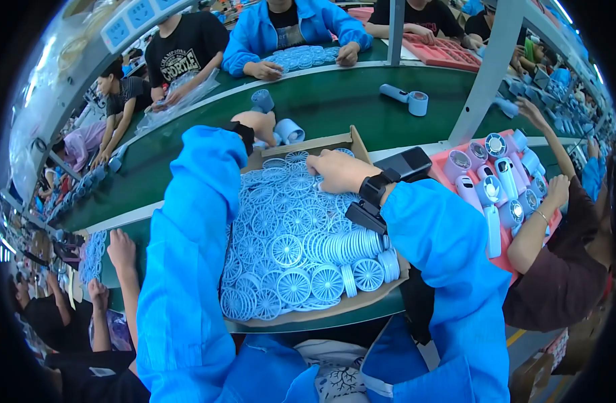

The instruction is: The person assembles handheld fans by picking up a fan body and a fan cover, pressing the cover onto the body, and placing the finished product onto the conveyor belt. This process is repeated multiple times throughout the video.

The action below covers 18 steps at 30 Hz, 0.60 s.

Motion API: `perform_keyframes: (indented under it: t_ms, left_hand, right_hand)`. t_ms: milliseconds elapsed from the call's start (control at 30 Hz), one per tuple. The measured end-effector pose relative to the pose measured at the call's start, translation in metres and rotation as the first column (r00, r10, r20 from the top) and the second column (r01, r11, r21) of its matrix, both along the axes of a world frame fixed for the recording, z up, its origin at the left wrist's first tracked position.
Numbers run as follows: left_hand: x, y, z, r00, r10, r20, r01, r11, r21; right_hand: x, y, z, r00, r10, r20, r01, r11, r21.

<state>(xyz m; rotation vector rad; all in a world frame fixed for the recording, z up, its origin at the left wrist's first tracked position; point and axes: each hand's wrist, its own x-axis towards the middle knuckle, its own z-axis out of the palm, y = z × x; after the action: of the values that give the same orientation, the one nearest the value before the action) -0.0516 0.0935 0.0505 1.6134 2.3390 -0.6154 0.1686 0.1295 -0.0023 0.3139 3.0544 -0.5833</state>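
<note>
A shallow cardboard box [359,149] in front of me is filled with light-blue round fan grilles [286,250], many loose, others stacked in rows. My left hand [255,125] reaches past the box's far left corner, its fingers curled against a light-blue handheld fan [290,131]; the fingertips are partly hidden. Just beyond it is another light-blue round fan head [262,101]. Over the far part of the pile, my right hand [340,172] touches the grilles, thumb and forefinger apart. A black wrist-worn device sits on that wrist.
Behind the box runs a green conveyor belt [335,91] with a handheld fan [408,99] on it. On the right a pink tray [449,161] holds several fans, beside a co-worker's arm [543,221]. A metal post [486,74] rises there. Co-workers sit across the belt and at left.
</note>
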Motion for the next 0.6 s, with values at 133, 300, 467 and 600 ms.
perform_keyframes:
  t_ms: [133,300,467,600]
  left_hand:
    - [-0.030,-0.011,-0.050,0.996,-0.094,-0.013,0.094,0.991,0.091]
    - [-0.033,-0.016,-0.045,0.978,-0.047,0.204,-0.080,0.815,0.573]
    - [0.028,-0.053,-0.003,0.811,-0.274,0.516,-0.455,0.260,0.852]
    - [0.075,-0.093,0.010,0.177,-0.502,0.847,-0.880,0.304,0.364]
  right_hand:
    - [0.005,-0.004,0.005,0.998,-0.040,-0.055,0.043,0.998,0.048]
    - [0.012,0.001,0.000,0.992,-0.053,-0.116,0.064,0.993,0.096]
    - [0.018,-0.005,-0.008,0.969,-0.220,-0.110,0.243,0.923,0.297]
    - [0.015,-0.001,0.001,0.979,-0.204,-0.006,0.197,0.939,0.283]
